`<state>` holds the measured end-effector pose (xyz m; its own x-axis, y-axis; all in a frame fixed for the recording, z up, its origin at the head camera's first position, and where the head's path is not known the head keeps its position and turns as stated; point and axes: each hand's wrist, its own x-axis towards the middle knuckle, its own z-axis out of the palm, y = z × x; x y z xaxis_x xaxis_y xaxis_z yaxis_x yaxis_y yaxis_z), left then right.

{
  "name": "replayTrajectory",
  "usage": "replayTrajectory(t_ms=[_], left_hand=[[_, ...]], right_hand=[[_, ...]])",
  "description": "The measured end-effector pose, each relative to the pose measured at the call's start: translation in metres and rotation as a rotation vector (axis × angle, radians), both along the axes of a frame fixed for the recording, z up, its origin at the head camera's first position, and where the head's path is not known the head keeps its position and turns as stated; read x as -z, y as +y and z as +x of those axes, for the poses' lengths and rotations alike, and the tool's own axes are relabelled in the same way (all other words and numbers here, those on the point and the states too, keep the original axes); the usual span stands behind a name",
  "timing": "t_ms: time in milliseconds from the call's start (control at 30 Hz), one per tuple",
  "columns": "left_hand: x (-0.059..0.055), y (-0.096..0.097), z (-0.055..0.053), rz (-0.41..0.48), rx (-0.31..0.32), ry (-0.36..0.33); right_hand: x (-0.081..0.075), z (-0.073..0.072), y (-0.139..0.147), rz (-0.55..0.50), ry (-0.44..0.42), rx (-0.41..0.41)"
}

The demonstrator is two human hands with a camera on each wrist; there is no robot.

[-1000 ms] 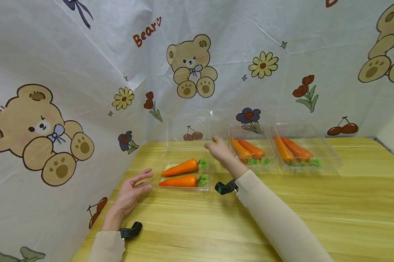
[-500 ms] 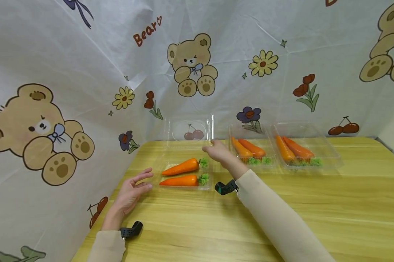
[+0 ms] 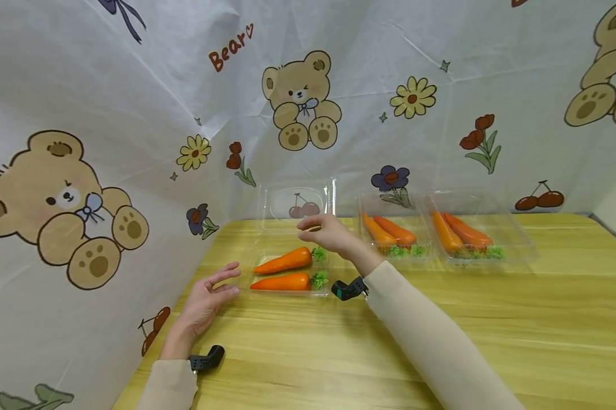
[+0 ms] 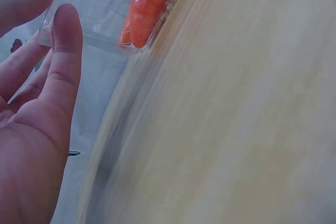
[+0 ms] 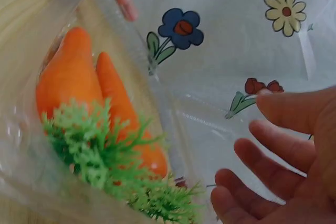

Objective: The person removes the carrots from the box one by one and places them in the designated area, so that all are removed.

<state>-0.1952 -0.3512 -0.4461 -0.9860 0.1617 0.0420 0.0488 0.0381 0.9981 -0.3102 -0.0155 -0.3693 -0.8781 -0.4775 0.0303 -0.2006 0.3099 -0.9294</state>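
Note:
In the head view, a clear plastic clamshell container lies with its lid raised at the back. Two orange carrots, the rear one and the front one, lie inside with green leafy tops pointing right. My left hand is at the container's left end; in the left wrist view, its thumb and fingers hold the clear rim between them. My right hand hovers over the container's back right side, just in front of the lid, its fingers loosely bent around nothing.
To the right stand two more clear containers, the nearer and the farther, each with two carrots and leafy tops. A white bear-print sheet rises behind and to the left of the wooden table.
My right hand has moved left, from the container's right side to above its back part, and its fingers have bent. The raised lid has shifted slightly. My left hand has stayed put.

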Motion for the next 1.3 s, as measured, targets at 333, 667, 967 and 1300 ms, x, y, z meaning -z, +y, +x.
replayTrajectory(t_ms=[333,667,967,1300], left_hand=[[-0.003,0.006,-0.006,0.005,0.018,0.002],[-0.004,0.004,-0.004,0.002,0.003,-0.006],[-0.006,0.003,-0.001,0.020,-0.003,-0.011],[0.000,0.000,0.000,0.029,-0.010,-0.018]], right_hand=[[0.019,-0.011,0.002,0.072,0.091,-0.085],[0.013,-0.019,-0.010,0.178,0.025,-0.177],[0.014,-0.024,-0.024,0.302,0.016,-0.227],[0.020,-0.025,-0.033,0.333,-0.004,-0.236]])
